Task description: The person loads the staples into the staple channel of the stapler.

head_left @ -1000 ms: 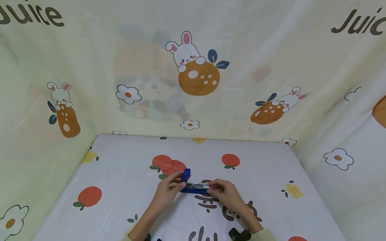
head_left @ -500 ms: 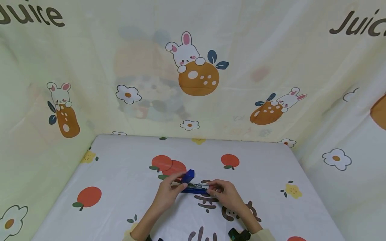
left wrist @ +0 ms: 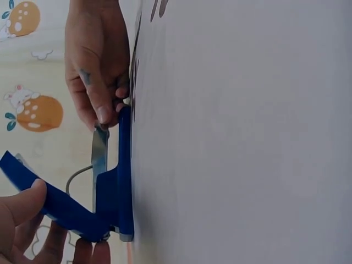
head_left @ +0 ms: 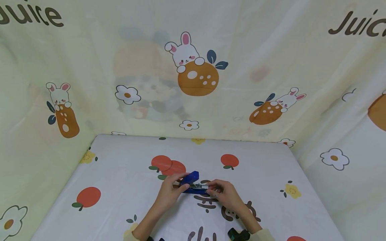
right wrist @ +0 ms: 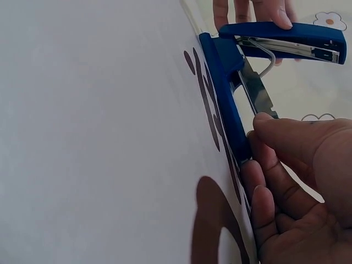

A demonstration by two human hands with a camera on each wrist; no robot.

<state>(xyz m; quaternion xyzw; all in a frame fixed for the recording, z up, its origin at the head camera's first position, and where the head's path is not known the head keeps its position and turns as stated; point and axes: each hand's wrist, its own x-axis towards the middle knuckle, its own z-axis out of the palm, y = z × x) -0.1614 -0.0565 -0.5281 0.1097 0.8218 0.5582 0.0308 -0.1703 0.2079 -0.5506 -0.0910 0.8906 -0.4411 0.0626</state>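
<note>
A blue stapler (head_left: 195, 191) lies on the table with its top cover (left wrist: 60, 206) tilted up from the base, so the metal staple channel (right wrist: 256, 88) is exposed. A thin curved metal piece (left wrist: 77, 175) spans from the cover to the channel. At the hinge end, my left hand (head_left: 169, 192) grips the raised cover between thumb and fingers. My right hand (head_left: 225, 192) pinches the front end of the channel, its other fingers by the tip of the blue base (right wrist: 224, 99).
A white cloth with printed fruit covers the table (head_left: 120, 177). Patterned curtains (head_left: 144, 60) hang at the back and both sides. Near my right wrist is a dark green and black object (head_left: 239, 234).
My left hand has swung the stapler's cover from nearly upright down toward the right, over the channel. My right hand keeps its place at the front end.
</note>
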